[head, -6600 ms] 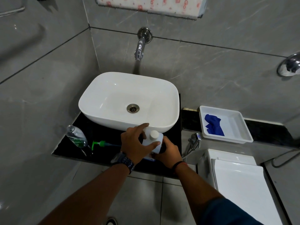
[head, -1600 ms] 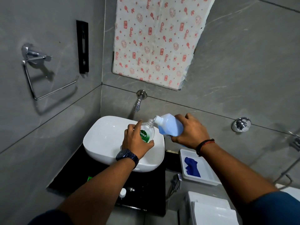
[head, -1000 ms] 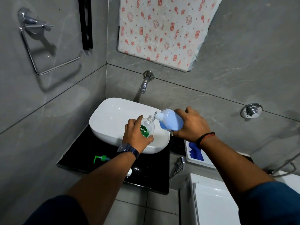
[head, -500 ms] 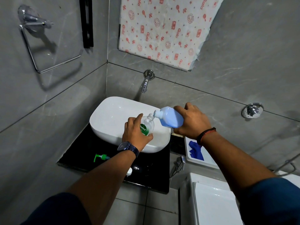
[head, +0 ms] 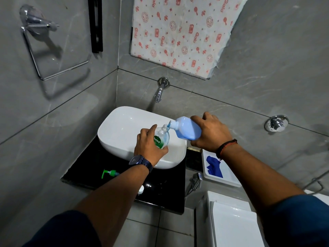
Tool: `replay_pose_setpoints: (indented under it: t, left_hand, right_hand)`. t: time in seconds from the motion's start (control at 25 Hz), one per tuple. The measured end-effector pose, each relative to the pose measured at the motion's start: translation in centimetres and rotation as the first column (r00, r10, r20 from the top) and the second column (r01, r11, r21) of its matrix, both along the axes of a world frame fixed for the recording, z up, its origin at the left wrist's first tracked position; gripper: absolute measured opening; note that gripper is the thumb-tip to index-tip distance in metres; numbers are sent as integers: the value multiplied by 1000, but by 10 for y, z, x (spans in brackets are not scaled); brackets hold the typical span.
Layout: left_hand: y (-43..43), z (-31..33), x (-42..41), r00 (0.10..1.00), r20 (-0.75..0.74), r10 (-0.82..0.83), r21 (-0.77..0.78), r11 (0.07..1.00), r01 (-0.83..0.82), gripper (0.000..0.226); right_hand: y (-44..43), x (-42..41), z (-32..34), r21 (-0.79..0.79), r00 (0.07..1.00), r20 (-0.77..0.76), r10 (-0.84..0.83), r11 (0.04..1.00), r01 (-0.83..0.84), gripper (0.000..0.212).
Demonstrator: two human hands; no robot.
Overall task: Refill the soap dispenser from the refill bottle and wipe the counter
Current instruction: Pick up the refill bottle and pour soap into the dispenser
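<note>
My left hand grips the clear soap dispenser bottle with a green label, held tilted over the white sink basin. My right hand holds the refill bottle of blue liquid, tipped so its spout meets the dispenser's open neck. A thin blue stream runs between them. The green pump head lies on the black counter. A white cap sits near the counter's front edge. A blue cloth lies in a white tray to the right.
A wall tap hangs over the basin. A toilet cistern and lid stand at the lower right, with a spray hose beside the counter. A chrome towel ring is on the left wall, a patterned sheet above.
Both hands have stayed over the basin with the refill bottle tipped into the dispenser. The blue level in the dispenser has risen a little.
</note>
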State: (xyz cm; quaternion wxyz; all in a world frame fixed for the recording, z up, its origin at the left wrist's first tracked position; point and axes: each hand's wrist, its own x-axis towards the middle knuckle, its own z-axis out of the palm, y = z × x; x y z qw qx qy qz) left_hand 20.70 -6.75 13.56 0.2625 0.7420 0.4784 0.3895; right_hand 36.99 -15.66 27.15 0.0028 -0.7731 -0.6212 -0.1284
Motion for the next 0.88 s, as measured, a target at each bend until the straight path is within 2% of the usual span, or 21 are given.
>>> replay_pose_setpoints:
  t: [0.88]
  left_hand:
    - [5,-2,0,1000,-27,14,-10,1000,-14,88]
  right_hand:
    - [9,1,0,-14,1000,14,19,1000,-18,75]
